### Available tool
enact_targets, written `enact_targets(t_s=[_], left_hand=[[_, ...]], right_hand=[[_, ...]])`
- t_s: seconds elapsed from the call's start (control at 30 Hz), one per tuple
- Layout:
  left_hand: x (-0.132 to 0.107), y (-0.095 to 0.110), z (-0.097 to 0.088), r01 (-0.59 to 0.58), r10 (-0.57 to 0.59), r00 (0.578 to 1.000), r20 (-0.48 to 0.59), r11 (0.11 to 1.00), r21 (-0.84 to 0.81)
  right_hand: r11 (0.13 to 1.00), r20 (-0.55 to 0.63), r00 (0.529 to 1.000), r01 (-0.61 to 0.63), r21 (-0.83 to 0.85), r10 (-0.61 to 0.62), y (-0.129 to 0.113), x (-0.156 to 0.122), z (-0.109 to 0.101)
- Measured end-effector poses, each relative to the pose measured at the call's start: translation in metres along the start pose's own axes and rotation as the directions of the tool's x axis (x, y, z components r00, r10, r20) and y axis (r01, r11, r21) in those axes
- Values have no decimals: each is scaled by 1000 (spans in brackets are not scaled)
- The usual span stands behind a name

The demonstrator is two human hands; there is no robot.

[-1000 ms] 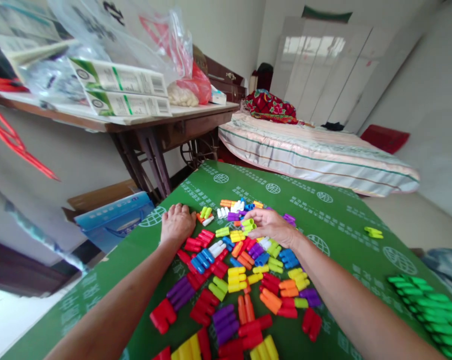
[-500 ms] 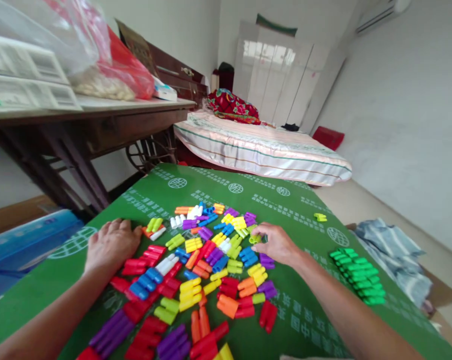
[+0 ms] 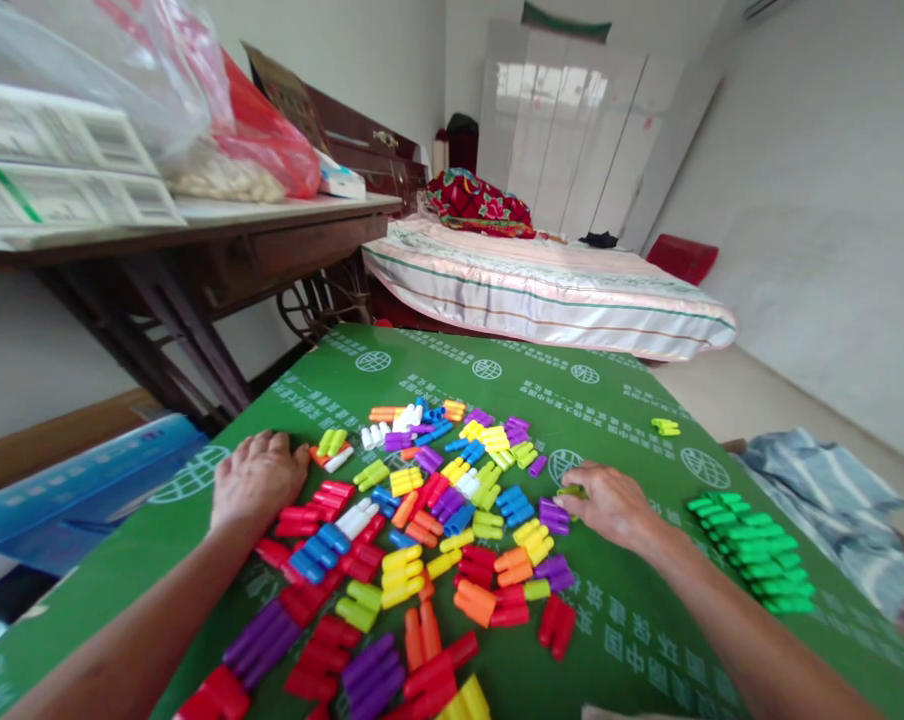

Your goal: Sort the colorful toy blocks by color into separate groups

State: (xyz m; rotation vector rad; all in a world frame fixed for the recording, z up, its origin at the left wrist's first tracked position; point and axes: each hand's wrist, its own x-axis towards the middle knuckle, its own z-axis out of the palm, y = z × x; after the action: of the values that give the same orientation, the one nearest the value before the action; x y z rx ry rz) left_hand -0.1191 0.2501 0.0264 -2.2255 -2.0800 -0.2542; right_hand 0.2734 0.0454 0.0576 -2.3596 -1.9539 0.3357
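Many bright plastic building pieces (image 3: 422, 540) lie scattered on a green printed table cover (image 3: 617, 630). My left hand (image 3: 259, 480) rests palm down at the pile's left edge, beside red pieces (image 3: 306, 518), fingers curled loosely. My right hand (image 3: 609, 503) is at the pile's right edge, fingers closed on a lime-green piece (image 3: 570, 491) just above the cover. A joined block of green pieces (image 3: 752, 550) lies at the right, a single lime piece (image 3: 665, 427) farther back.
A dark wooden table (image 3: 219, 245) with bags and boxes stands at the left. Below it lies a blue box (image 3: 77, 490). A bed (image 3: 549, 290) is beyond the green cover, and a striped cloth (image 3: 834, 500) lies on the floor at right.
My right hand has picked a lime-green piece from the pile's far side and carried it right, toward the green block. The left hand stays put; the view has swung right.
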Motion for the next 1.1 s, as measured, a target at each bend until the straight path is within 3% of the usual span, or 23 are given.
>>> enact_targets(t_s=[0.23,0.43,0.73,0.97,1.1], left_hand=[[1,2,-1,5,-5,1000,-1,1000,-8],[1,2,-1,17,-17,1000,9,1000,8],[-1,4,-2,23,-23,1000,13,1000,11],[-3,2,-2,-2,2,1000,10,1000,-10],[-3,2,-2,3,-3,1000,8,1000,-19]], right_hand=[[999,-135,991,-3,-53,-4,-28,38,0],[997,-111,994,3,-71,-11,-41,65,14],[992,-118,990,63,-111,-76,-45,61,13],[967,-114,968,208,-144,-225,-54,57,11],[969,-101,972,199,-145,-214,-55,63,13]])
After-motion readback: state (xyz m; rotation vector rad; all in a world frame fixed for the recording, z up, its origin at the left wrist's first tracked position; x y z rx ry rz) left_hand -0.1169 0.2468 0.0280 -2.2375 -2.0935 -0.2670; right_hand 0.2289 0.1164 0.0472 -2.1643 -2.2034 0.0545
